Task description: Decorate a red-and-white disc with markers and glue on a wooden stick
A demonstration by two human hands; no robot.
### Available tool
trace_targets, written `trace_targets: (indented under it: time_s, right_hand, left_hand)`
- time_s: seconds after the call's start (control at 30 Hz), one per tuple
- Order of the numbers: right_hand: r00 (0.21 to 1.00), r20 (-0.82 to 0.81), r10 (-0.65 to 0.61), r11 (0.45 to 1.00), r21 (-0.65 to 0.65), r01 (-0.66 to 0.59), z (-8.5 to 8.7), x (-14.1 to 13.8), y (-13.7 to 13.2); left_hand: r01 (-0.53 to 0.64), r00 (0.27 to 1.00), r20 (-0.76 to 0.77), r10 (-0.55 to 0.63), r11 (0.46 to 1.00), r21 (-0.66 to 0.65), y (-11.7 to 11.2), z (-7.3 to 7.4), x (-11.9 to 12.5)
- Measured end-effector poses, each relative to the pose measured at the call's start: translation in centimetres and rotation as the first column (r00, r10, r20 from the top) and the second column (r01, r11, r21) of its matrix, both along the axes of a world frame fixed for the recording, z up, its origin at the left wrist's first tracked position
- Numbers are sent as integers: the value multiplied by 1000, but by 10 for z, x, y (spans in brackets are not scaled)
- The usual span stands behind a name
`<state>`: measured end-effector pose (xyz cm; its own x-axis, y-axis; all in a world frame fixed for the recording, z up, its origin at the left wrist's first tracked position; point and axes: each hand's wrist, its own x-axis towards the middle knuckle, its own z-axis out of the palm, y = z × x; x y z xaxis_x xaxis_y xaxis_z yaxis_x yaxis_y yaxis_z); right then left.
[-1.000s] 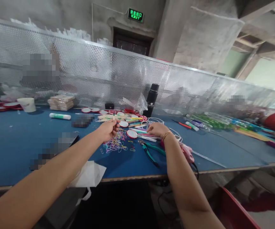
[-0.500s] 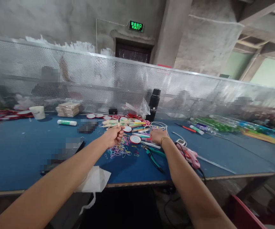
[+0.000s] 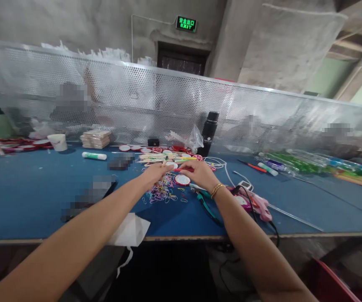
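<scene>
While the left hand (image 3: 153, 173) pinches a thin stick (image 3: 165, 160), the right hand (image 3: 199, 173) – fingers curled – grips a red pen (image 3: 184, 170).

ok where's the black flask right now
The black flask stands upright at the table's far edge against the perforated metal screen, beyond the right hand.

black flask (image 3: 209, 133) upright at mesh screen (image 3: 137, 100) | white cup (image 3: 58, 142) far left | pink tool (image 3: 256, 204), perhaps glue gun

Pixelated patches (image 3: 94, 193) on table (image 3: 27, 197) unreadable; figures behind mesh screen (image 3: 137, 100) blurred; thin stick (image 3: 165, 160) in left hand (image 3: 153, 173) too small to identify; forearms cut off at bottom edge.
</scene>
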<state>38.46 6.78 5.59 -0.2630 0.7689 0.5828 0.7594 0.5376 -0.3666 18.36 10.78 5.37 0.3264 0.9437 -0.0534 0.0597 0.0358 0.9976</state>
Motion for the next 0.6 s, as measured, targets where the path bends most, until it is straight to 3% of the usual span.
trace_targets:
  time_s: [0.07, 0.17, 0.27, 0.33, 0.37, 0.5, 0.6]
  right_hand:
    - [998, -68, 7, 1000, 8, -6, 1, 0, 0]
    - [950, -313, 5, 999, -37, -18, 2, 2, 2]
    - [733, -676, 74, 978, -95, -186, 0, -4, 4]
    - [583, -803, 120, 944, -90, -318, -3, -13, 4]
    - [550, -825, 133, 933, -83, -351, -5, -18, 5]
    - [519, -849, 103, 969, -33, -247, -6, -29, 9]
    - [380, -925, 31, 993, -14, -114, 3, -10, 13]
  left_hand:
    - [24, 996, -91, -18, 997, 71, -2, -1, 1]
    - [113, 992, -72, -107, 990, 84, -3, -2, 0]
    - [225, 973, 38, -227, 973, 48, 0, -4, -2]
    - [281, 956, 82, -283, 959, 42, 0, -4, -2]
    - [299, 949, 86, -302, 953, 42, 0, -4, -1]
    - [309, 945, 88, -314, 949, 66, -7, -1, 7]
    - [254, 960, 100, -260, 964, 73, -9, 5, 8]
